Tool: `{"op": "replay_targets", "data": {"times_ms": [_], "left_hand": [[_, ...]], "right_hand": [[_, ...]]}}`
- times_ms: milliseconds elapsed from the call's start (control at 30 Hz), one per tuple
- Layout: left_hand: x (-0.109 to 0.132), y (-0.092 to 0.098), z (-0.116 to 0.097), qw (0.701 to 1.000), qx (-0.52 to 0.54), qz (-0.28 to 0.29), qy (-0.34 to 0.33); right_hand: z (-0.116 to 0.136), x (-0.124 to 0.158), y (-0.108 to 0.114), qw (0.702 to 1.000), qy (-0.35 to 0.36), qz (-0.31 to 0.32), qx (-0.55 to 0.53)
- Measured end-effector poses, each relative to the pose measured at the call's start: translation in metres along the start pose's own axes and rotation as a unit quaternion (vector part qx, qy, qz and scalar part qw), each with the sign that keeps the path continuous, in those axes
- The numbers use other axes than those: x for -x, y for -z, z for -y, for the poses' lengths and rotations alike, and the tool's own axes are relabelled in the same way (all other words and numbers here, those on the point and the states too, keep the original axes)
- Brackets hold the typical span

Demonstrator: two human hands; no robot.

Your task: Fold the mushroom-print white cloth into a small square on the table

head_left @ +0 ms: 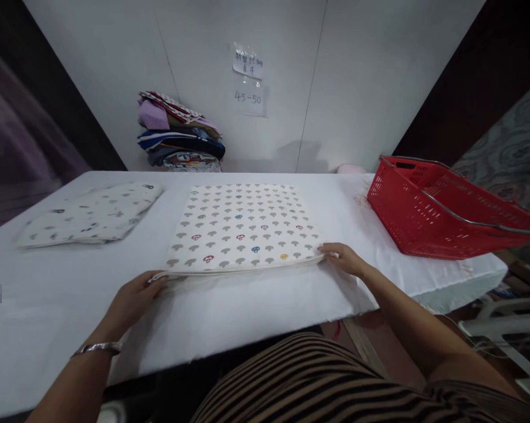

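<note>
A folded white cloth with a mushroom print (242, 226) lies flat in the middle of the white table (53, 299). My left hand (133, 299) pinches its near left corner, fingers closed on the edge. My right hand (345, 258) grips the near right corner in the same way. Both corners are held low, at the table's surface.
A second folded printed cloth (93, 214) lies at the left. A red plastic basket (441, 211) stands at the right end of the table. A pile of folded clothes (179, 135) rests against the back wall, under a paper note (248, 79).
</note>
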State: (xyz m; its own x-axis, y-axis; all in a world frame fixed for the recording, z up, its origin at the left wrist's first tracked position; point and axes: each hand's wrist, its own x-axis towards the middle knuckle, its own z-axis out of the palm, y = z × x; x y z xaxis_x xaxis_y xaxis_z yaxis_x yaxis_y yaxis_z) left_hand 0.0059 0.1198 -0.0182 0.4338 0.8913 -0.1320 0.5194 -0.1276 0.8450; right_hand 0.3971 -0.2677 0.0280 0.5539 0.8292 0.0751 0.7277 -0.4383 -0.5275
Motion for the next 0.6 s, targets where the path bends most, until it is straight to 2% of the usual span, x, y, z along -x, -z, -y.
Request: {"op": "replay_targets", "data": {"times_ms": [133, 267, 433, 600], "left_hand": [[-0.004, 0.0, 0.005, 0.998, -0.049, 0.0, -0.028], [-0.009, 0.001, 0.011, 0.992, -0.095, 0.029, -0.074], [-0.008, 0.002, 0.005, 0.986, -0.138, 0.032, -0.087], [-0.009, 0.003, 0.002, 0.974, -0.098, 0.116, -0.166]], "right_hand": [[-0.007, -0.001, -0.005, 0.999, 0.021, 0.019, 0.025], [-0.021, -0.004, -0.014, 0.997, 0.059, 0.036, 0.019], [-0.032, -0.01, -0.019, 0.996, 0.067, 0.054, 0.021], [-0.028, -0.013, -0.018, 0.992, 0.1, 0.073, 0.039]]}}
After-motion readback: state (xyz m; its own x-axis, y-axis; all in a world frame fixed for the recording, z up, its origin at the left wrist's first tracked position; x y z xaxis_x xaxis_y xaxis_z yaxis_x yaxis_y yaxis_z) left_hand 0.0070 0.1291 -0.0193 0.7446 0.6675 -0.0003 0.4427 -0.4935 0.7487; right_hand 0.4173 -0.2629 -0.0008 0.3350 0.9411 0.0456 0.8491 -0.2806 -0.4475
